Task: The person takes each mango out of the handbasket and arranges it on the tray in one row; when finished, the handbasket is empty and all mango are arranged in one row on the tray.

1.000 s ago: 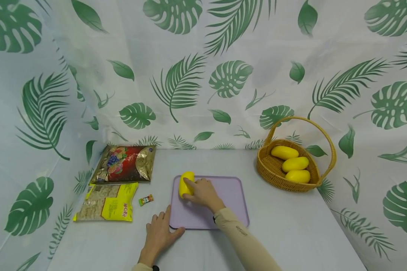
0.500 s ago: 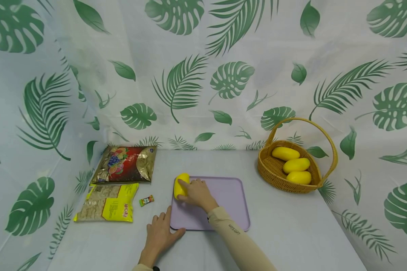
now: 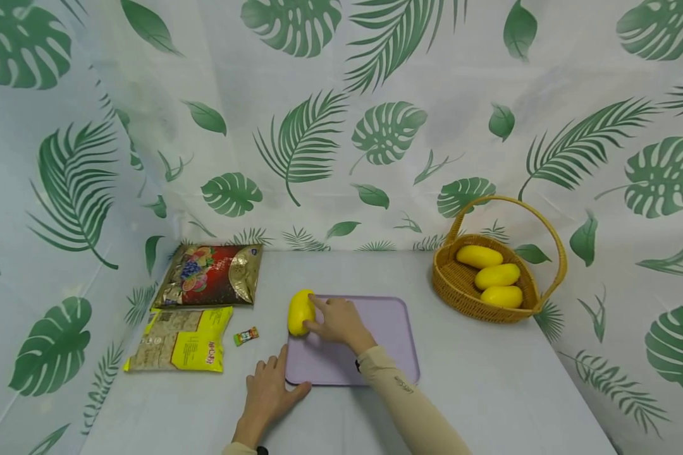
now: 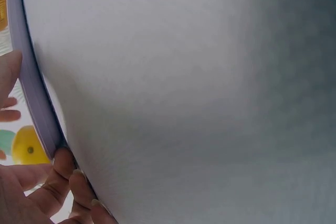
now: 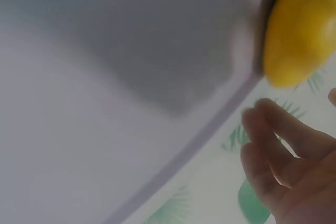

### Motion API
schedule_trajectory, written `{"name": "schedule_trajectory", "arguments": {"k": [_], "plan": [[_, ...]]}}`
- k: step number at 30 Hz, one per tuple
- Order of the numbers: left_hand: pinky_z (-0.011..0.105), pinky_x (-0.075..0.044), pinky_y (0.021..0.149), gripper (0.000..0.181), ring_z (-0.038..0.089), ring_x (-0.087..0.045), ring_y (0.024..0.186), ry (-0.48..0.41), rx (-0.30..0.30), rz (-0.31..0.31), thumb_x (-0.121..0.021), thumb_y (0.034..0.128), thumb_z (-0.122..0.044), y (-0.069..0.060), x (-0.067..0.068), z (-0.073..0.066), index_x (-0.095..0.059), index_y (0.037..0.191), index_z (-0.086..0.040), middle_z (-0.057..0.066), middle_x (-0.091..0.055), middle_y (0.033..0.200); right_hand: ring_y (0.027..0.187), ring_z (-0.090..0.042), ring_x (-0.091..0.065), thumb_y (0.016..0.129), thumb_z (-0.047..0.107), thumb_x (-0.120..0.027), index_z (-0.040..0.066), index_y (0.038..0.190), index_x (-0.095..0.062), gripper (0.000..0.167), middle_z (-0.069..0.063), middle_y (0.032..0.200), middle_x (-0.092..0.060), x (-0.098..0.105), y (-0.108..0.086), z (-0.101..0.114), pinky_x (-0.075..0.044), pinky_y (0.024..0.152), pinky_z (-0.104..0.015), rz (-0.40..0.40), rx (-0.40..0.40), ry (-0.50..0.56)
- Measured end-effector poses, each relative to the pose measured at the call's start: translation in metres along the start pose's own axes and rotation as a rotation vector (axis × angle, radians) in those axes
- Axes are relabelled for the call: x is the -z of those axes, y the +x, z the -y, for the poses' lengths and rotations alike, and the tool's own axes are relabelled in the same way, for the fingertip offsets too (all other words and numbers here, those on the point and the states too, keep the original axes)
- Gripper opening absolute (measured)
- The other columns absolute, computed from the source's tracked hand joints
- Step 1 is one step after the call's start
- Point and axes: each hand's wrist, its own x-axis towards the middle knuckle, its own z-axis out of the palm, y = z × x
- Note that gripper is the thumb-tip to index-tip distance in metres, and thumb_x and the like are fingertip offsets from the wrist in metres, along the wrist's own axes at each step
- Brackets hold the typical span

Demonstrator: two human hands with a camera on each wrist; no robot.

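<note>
On the lilac tray (image 3: 384,344), at its far left corner, lies a yellow mango (image 3: 301,313). My right hand (image 3: 343,325) is just right of it, index finger and thumb extended. In the right wrist view that hand (image 5: 294,163) has loose, extended fingers, with a gap between them and the mango (image 5: 300,30). My left hand (image 3: 267,393) rests at the tray's near left corner, thumb spread along the front edge. The left wrist view has its fingers (image 4: 64,162) touching the tray rim (image 4: 38,90).
A wicker basket (image 3: 458,297) holding several yellow mangoes (image 3: 498,276) stands at the right. Left of the tray are a red and gold bag (image 3: 213,275), a yellow bag (image 3: 196,338) and a small snack packet (image 3: 246,335). A leaf-print curtain (image 3: 319,215) hangs behind.
The mango has shifted left to the tray's corner. My right hand moved left with it, then drew back slightly right, its fingers coming away. The left hand has stayed in place.
</note>
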Motion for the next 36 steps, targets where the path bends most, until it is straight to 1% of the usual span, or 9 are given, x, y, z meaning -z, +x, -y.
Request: {"name": "schedule_trajectory", "arguments": {"k": [5, 8, 11, 15, 19, 22, 29, 33, 36], "plan": [[0.054, -0.045, 0.072, 0.099, 0.029, -0.053, 0.094, -0.005, 0.001, 0.005, -0.077, 0.0745, -0.064, 0.000, 0.000, 0.000, -0.046, 0.148, -0.005, 0.016, -0.065, 0.117, 0.119, -0.041, -0.061, 0.094, 0.060, -0.056, 0.024, 0.150, -0.048, 0.067, -0.017, 0.134, -0.065, 0.001, -0.003, -0.023, -0.048, 0.101, -0.056, -0.075, -0.021, 0.030], [0.052, -0.044, 0.071, 0.099, 0.029, -0.053, 0.093, -0.008, 0.001, 0.004, -0.077, 0.0745, -0.064, 0.000, 0.001, -0.001, -0.046, 0.148, -0.006, 0.016, -0.065, 0.117, 0.121, -0.041, -0.059, 0.093, 0.059, -0.056, 0.024, 0.150, -0.048, 0.067, -0.017, 0.136, -0.063, 0.007, -0.006, -0.038, -0.046, 0.100, -0.059, -0.097, -0.040, 0.034], [0.052, -0.044, 0.072, 0.099, 0.029, -0.053, 0.094, -0.010, 0.007, 0.010, -0.077, 0.0746, -0.064, -0.001, 0.003, -0.002, -0.045, 0.148, -0.006, 0.016, -0.065, 0.118, 0.121, -0.042, -0.058, 0.093, 0.057, -0.059, 0.022, 0.148, -0.051, 0.066, -0.018, 0.136, -0.062, 0.015, -0.010, -0.055, -0.045, 0.099, -0.060, -0.125, -0.045, 0.025], [0.053, -0.044, 0.074, 0.099, 0.029, -0.053, 0.095, -0.013, 0.026, 0.031, -0.076, 0.0752, -0.065, 0.001, 0.003, -0.002, -0.044, 0.149, -0.006, 0.015, -0.064, 0.119, 0.117, -0.044, -0.059, 0.091, 0.053, -0.062, 0.018, 0.145, -0.054, 0.064, -0.020, 0.132, -0.064, 0.027, -0.015, -0.079, -0.047, 0.093, -0.060, -0.173, -0.052, -0.001], [0.053, -0.044, 0.076, 0.101, 0.028, -0.051, 0.095, -0.016, 0.045, 0.052, -0.076, 0.0753, -0.065, 0.002, 0.002, -0.002, -0.043, 0.150, -0.007, 0.015, -0.064, 0.119, 0.118, -0.046, -0.058, 0.093, 0.052, -0.062, 0.018, 0.146, -0.052, 0.064, -0.021, 0.133, -0.063, 0.037, -0.022, -0.104, -0.046, 0.093, -0.061, -0.178, -0.102, 0.000], [0.055, -0.045, 0.076, 0.101, 0.028, -0.052, 0.095, -0.013, 0.041, 0.057, -0.076, 0.0747, -0.065, 0.001, 0.001, -0.002, -0.043, 0.150, -0.007, 0.015, -0.064, 0.120, 0.118, -0.048, -0.057, 0.094, 0.052, -0.061, 0.016, 0.147, -0.051, 0.066, -0.023, 0.134, -0.062, 0.042, -0.029, -0.125, -0.045, 0.095, -0.062, -0.179, -0.142, 0.006], [0.055, -0.045, 0.075, 0.101, 0.029, -0.052, 0.096, -0.014, 0.019, 0.034, -0.076, 0.0745, -0.066, 0.000, 0.000, -0.004, -0.044, 0.149, -0.006, 0.016, -0.064, 0.120, 0.121, -0.052, -0.055, 0.095, 0.050, -0.059, 0.011, 0.149, -0.048, 0.068, -0.028, 0.135, -0.060, 0.059, -0.048, -0.180, -0.043, 0.097, -0.067, -0.190, -0.226, -0.004], [0.054, -0.044, 0.074, 0.101, 0.029, -0.052, 0.095, -0.011, 0.018, 0.026, -0.076, 0.0745, -0.066, -0.001, 0.001, -0.003, -0.044, 0.149, -0.006, 0.016, -0.064, 0.119, 0.122, -0.055, -0.052, 0.096, 0.049, -0.059, 0.008, 0.150, -0.046, 0.069, -0.031, 0.137, -0.057, 0.070, -0.058, -0.204, -0.040, 0.098, -0.069, -0.203, -0.263, 0.030], [0.052, -0.043, 0.073, 0.100, 0.028, -0.051, 0.093, -0.016, 0.023, 0.018, -0.076, 0.0743, -0.065, -0.001, 0.002, -0.003, -0.044, 0.149, -0.006, 0.016, -0.064, 0.119, 0.118, -0.059, -0.051, 0.097, 0.048, -0.057, 0.005, 0.149, -0.047, 0.068, -0.034, 0.137, -0.055, 0.078, -0.066, -0.220, -0.040, 0.095, -0.071, -0.214, -0.287, 0.027]]}}
